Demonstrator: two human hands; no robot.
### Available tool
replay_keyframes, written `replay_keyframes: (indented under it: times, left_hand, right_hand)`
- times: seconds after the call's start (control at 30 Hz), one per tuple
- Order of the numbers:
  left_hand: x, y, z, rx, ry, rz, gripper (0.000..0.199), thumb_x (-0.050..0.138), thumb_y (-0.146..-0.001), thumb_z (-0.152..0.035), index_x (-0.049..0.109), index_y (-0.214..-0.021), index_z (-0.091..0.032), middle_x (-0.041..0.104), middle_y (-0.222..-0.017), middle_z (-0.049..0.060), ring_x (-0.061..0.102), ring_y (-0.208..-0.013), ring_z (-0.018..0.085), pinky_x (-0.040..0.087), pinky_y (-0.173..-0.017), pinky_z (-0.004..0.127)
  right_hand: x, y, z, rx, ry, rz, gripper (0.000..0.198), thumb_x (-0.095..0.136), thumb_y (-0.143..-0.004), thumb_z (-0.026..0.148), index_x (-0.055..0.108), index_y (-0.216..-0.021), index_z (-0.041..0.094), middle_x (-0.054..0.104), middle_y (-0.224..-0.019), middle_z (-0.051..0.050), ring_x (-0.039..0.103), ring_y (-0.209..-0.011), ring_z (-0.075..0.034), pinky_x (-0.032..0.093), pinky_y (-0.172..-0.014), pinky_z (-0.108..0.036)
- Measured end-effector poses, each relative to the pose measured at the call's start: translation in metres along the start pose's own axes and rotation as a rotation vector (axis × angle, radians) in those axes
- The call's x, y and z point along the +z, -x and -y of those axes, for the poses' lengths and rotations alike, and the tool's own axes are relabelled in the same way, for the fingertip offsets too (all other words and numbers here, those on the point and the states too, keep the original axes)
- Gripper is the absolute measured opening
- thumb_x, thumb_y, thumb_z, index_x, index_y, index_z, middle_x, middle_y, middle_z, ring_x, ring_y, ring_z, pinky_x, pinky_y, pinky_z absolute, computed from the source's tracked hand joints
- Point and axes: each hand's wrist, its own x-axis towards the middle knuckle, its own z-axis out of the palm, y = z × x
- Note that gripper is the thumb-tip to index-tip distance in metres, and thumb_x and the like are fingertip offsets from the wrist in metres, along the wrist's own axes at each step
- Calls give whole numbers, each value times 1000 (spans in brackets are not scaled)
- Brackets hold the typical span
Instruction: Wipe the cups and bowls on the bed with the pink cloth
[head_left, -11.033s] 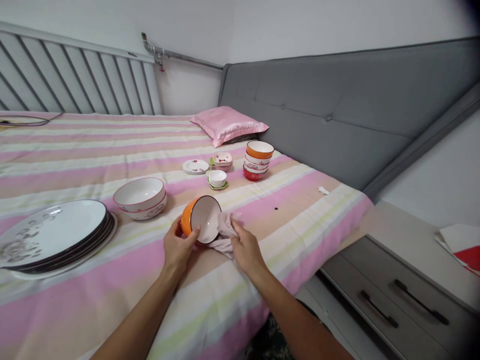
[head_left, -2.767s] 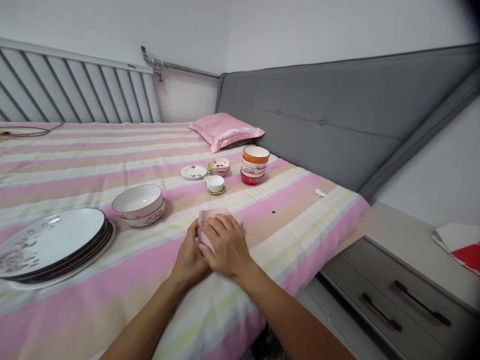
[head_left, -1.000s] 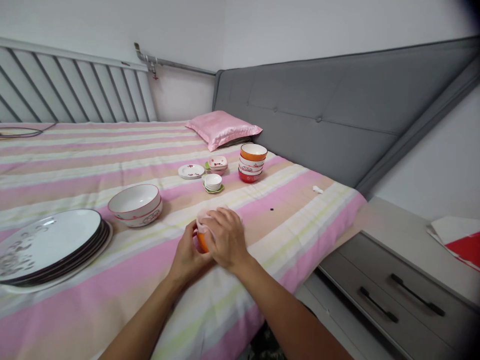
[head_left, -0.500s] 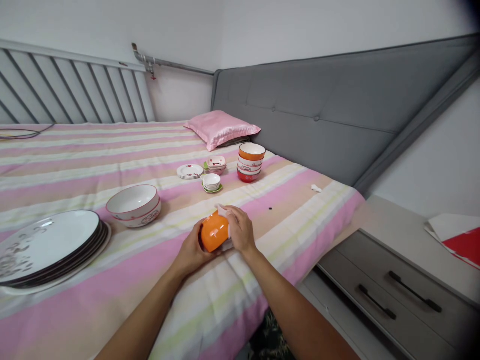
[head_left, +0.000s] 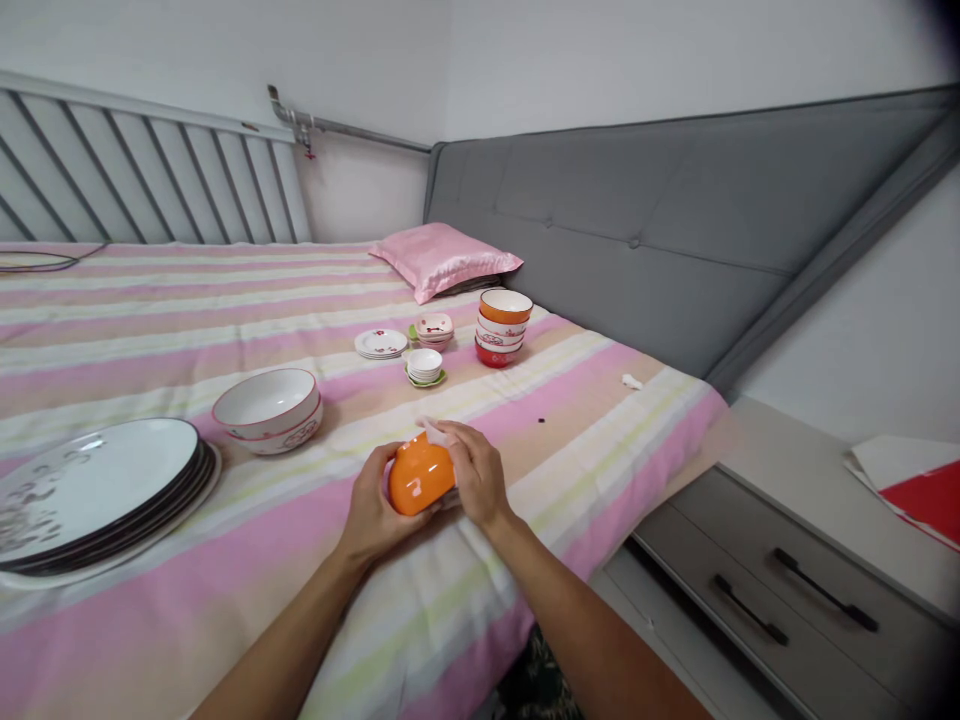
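An orange bowl (head_left: 421,476) is tipped on its side above the front part of the bed, its glossy outside toward me. My left hand (head_left: 373,510) is closed around its left side and underside. My right hand (head_left: 475,475) presses a white tissue (head_left: 435,433) against the bowl's right side, fingers bent over it. The inside of the bowl is turned away and hidden. Beyond the hands stand a stack of small white dishes (head_left: 424,366) on a green leaf-shaped dish and a stack of bowls (head_left: 504,328), orange on top and red at the bottom.
Left of my hands are two nested large bowls (head_left: 268,410) and a stack of oval plates (head_left: 112,490). Small plates (head_left: 380,343), square dishes (head_left: 434,330) and a pink pillow (head_left: 446,258) lie farther back. A tissue scrap (head_left: 632,382) is at right, near the nightstand (head_left: 787,560).
Both hands and the orange bowl have shifted slightly left, and the bowl has turned a little. The tissue has moved along with the right hand. Other dishes stay put.
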Motion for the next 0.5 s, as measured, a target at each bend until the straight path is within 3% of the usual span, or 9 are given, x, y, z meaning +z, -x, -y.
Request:
replay_keyframes:
  times: [0.13, 0.3, 0.5]
  left_hand:
    - [-1, 3, -7, -35, -62, -43, 63, 74, -53, -35, 49, -108, -17, 60, -101, 7, 60, -91, 25, 50, -81, 38]
    - [-1, 4, -2, -61, -42, -81, 25, 55, -71, -32, 49, -91, -18, 58, -84, 4, 58, -74, 20, 50, -68, 35]
    - [0, 2, -2, -106, -81, -83, 19, 53, -73, -30, 49, -88, -18, 58, -81, 3, 57, -71, 19, 49, -65, 33]
  right_hand:
    - [7, 9, 17, -142, 231, 53, 35, 38, -89, 19, 64, -112, 25, 64, -121, 2, 51, -118, -17, 32, -106, -34]
    - [24, 23, 30, -290, 447, 179, 30, 48, -87, 24, 61, -113, 27, 63, -122, 3, 43, -125, -21, 18, -111, -44]
    - [26, 18, 25, -370, 533, 212, 28, 46, -89, 26, 62, -111, 24, 64, -120, 0, 45, -121, -22, 23, -109, -43]
